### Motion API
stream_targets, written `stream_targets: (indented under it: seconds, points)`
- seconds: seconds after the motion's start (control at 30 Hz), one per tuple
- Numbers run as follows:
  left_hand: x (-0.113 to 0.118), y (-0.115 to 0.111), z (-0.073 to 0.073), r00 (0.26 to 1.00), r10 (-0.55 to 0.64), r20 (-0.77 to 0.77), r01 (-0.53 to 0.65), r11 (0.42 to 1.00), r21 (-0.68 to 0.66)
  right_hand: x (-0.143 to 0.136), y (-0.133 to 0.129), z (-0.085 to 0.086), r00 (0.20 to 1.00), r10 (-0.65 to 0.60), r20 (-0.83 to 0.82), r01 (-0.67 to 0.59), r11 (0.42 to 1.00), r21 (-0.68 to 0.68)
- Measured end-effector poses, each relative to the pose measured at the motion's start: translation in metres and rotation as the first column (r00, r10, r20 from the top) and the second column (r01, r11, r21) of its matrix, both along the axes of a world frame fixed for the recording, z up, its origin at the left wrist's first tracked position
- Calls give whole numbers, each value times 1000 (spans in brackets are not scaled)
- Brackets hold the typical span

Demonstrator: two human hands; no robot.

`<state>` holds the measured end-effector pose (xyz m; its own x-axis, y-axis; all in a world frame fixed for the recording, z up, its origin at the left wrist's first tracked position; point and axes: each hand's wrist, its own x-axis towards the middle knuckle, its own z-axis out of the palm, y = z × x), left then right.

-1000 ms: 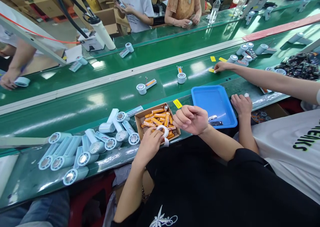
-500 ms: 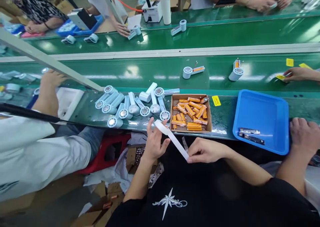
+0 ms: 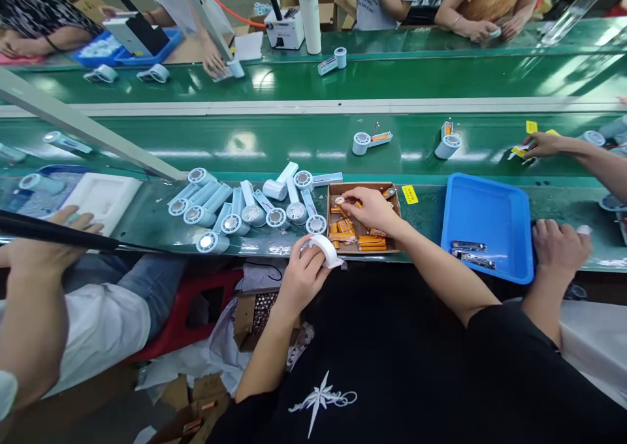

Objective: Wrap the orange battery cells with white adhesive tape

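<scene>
A roll of white tape [image 3: 329,251] is gripped in my left hand [image 3: 300,279], its loose end hanging short on the right side. My right hand [image 3: 373,210] reaches over a small cardboard box [image 3: 356,185] filled with orange-wrapped batteries [image 3: 373,243]. Its thumb and fingers close around a battery [image 3: 339,201] near the box's back left corner; part of that battery is hidden by the fingers. Left of the box lie several light-blue fan bodies [image 3: 277,219] with round ends, in a loose group.
A blue tray [image 3: 490,219] with metal pieces stands to the right, a co-worker's hand [image 3: 558,251] beside it. Fan bodies lie on the green conveyor [image 3: 294,134]. A yellow label [image 3: 410,194] is near the box. Another co-worker's hand [image 3: 541,145] handles yellow labels.
My right hand has let go of the tape strip and moved up into the battery box. The stretched strip is now short, and my left hand has closed more around the roll.
</scene>
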<state>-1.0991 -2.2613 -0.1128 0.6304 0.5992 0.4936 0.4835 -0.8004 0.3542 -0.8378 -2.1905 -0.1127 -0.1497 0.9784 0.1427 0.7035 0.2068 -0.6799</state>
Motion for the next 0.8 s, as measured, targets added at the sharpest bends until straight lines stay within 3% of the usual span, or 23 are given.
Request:
stream_targets:
  seconds: [0.17,0.3,0.37,0.47,0.53,0.6,0.67,0.8]
  points:
    - [6,7,-1,1000,-22,16,22,1000,-2,7,-14,8,938,-16,-347,7,1000,-25]
    - [15,9,-1,991,97,90,-97,995,1,9,-38,14,700,-34,-713,-33,996,-80]
    - [24,10,-5,976,151,155,-151,989,-13,12,-52,17,667,-73,-742,34,997,-68]
    - [44,15,-17,969,156,193,-148,988,-53,22,-64,20,775,-213,-595,285,958,28]
    - [58,21,-28,978,136,161,-124,989,-84,31,-66,19,780,-335,-529,424,904,52]
    - [69,28,-37,989,115,91,-104,988,-114,44,-66,17,687,-392,-612,499,866,6]
    - [77,35,-42,995,102,-2,-101,984,-146,57,-68,15,570,-370,-734,532,847,-15]
    - [79,40,-40,990,102,-94,-118,975,-190,72,-83,15,520,-339,-784,566,824,20]
